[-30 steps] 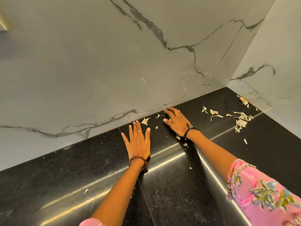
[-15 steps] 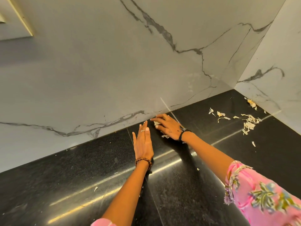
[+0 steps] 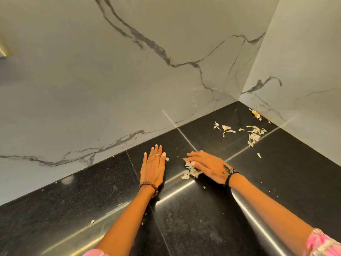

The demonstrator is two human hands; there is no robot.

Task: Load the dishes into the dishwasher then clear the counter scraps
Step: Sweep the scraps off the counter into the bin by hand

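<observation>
Now, both hands were laid on the black worktop [image 3: 203,222], close to the marbled wall [image 3: 110,80]. The left hand [image 3: 153,168] was pressed flat, fingers straight and held together, pointed toward the wall; nothing was gripped, the grip open, a ring seen on one finger and a beaded bracelet [image 3: 148,187] at the wrist. Just beside its fingertips a single pale flake [image 3: 167,159] was seen lying on the stone. The right hand [image 3: 208,166] was spread palm-down as well, angled toward the left hand, fingers extended and no grip closed on anything; a dark band [image 3: 228,177] was worn at its wrist. A small heap of scraps [image 3: 191,171] was seen tucked against and partly under that palm, touching it, between the two hands. Well apart, off by the corner of the walls, a larger scatter of peelings [image 3: 254,133] was left on the worktop, with a few separate bits [image 3: 224,129] nearer the back wall and one yellowish piece [image 3: 255,113] right against the side wall. Small crumbs [image 3: 204,187] were dotted by the right forearm. Pink patterned sleeves [image 3: 323,244] were glimpsed at the lower edge.
</observation>
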